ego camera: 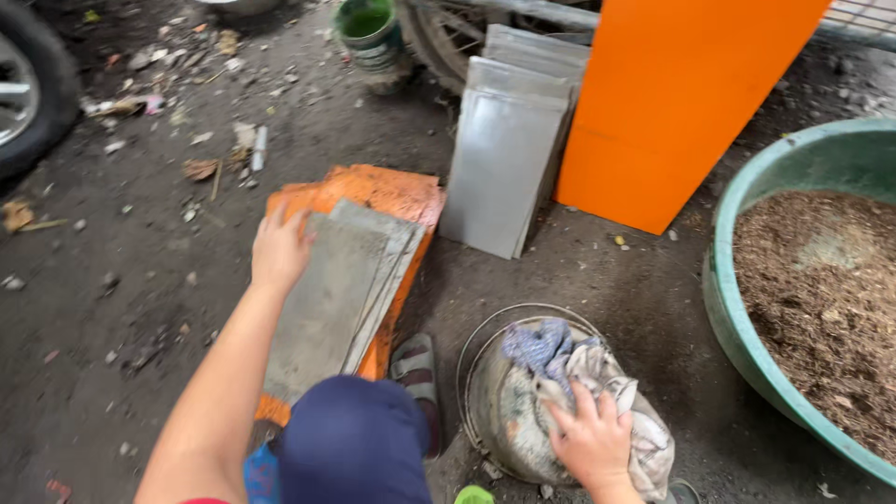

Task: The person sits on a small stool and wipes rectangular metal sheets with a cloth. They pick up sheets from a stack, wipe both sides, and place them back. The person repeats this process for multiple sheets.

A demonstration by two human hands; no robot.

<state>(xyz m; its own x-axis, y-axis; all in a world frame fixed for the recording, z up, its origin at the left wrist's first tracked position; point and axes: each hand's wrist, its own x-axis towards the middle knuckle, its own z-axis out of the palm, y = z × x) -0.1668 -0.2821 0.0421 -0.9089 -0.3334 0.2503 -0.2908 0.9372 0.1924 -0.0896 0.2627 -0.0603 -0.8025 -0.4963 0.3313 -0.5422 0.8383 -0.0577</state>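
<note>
My left hand (278,250) lies flat on the far left edge of a stack of grey metal sheets (341,289), which rests on a dirty orange board (383,191) on the ground. My right hand (593,439) grips a bunched, stained cloth (569,369) that sits in a round metal basin (485,373) with a wire rim. My knee in dark blue fabric (355,439) is between the two arms, and a sandalled foot (417,369) stands beside the basin.
More clean metal sheets (504,159) lean against a tall orange panel (672,103). A large green tub (737,299) of brown sawdust-like material is at the right. A green bucket (369,33), a car tyre (28,84) and scattered litter lie on the dirt ground.
</note>
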